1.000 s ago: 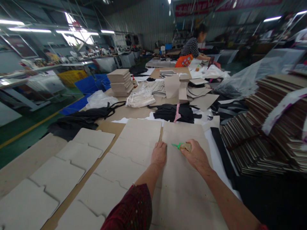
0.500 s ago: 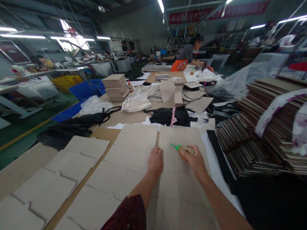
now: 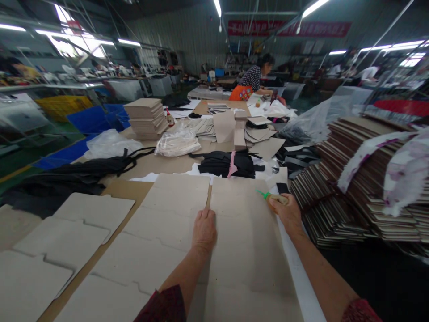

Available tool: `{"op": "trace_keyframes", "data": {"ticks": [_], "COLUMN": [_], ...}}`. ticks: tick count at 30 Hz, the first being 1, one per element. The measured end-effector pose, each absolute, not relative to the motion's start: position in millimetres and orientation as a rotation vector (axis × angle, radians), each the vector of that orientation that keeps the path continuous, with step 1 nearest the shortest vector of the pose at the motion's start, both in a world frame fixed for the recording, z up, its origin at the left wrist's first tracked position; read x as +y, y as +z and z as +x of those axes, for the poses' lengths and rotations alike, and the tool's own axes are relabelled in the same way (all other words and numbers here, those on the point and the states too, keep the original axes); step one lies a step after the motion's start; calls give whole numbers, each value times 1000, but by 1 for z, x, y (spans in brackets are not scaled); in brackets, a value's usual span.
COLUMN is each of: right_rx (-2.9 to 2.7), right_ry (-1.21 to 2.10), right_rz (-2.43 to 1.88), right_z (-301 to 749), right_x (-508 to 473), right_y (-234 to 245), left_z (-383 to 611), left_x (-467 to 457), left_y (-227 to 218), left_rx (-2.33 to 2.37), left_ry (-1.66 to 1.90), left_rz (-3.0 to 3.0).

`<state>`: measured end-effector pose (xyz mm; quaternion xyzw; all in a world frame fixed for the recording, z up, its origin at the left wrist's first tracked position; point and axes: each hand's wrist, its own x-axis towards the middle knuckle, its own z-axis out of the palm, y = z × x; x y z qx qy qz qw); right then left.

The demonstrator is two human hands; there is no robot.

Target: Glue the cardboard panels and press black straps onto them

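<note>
My right hand [image 3: 290, 214] is wrapped round a glue bottle [image 3: 279, 199] with a green nozzle. The bottle tilts, its nozzle pointing left above the far right part of the right-hand column of grey-beige cardboard panels [image 3: 241, 250]. My left hand [image 3: 204, 231] rests at the left edge of that column, fingers bent and bunched together; whatever they may grip is hidden. Left of it lies a column of overlapping panels [image 3: 147, 250] with notched edges. Another such row of panels [image 3: 50, 237] is further left. Small dark dots mark the right column.
Tall stacks of brown-edged boards [image 3: 335, 197] stand at the right. Beyond the panels lie a black bundle [image 3: 217, 164] tied with pink, a plastic-wrapped bundle [image 3: 177, 142] and a stack of cardboard pieces [image 3: 144, 118]. Black fabric [image 3: 63, 179] lies at the left. A person [image 3: 251, 78] leans over the table's far end.
My right hand has carried the glue bottle rightward, towards the right edge of the column. My left hand stays at the column's left edge. The whole view has shifted slightly.
</note>
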<state>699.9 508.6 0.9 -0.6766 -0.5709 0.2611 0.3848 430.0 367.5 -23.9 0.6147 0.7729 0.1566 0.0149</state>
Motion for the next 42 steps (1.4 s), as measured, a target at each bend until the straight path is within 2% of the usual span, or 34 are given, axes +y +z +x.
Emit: {"op": "trace_keyframes", "data": {"ticks": [10, 18, 25, 32, 36, 42], "right_rx": [-1660, -1893, -1910, -1578, -1662, -1843], "right_ry": [569, 335, 488, 734, 835, 789], "right_rz": [-1787, -1813, -1801, -1710, -1618, -1551], "right_z": [693, 698, 703, 667, 626, 585], "right_x": [513, 521, 520, 512, 502, 497], "right_y": [8, 29, 32, 12, 13, 22], "left_z": [430, 430, 430, 430, 431, 430], "left_x": [367, 367, 366, 365, 364, 363], "left_y": [-24, -23, -26, -25, -23, -21], "left_rx": [2411, 2414, 2399, 2398, 2403, 2381], "left_ry": [449, 463, 493, 506, 499, 490], "left_rz": [1943, 1941, 1945, 1933, 1921, 1917]}}
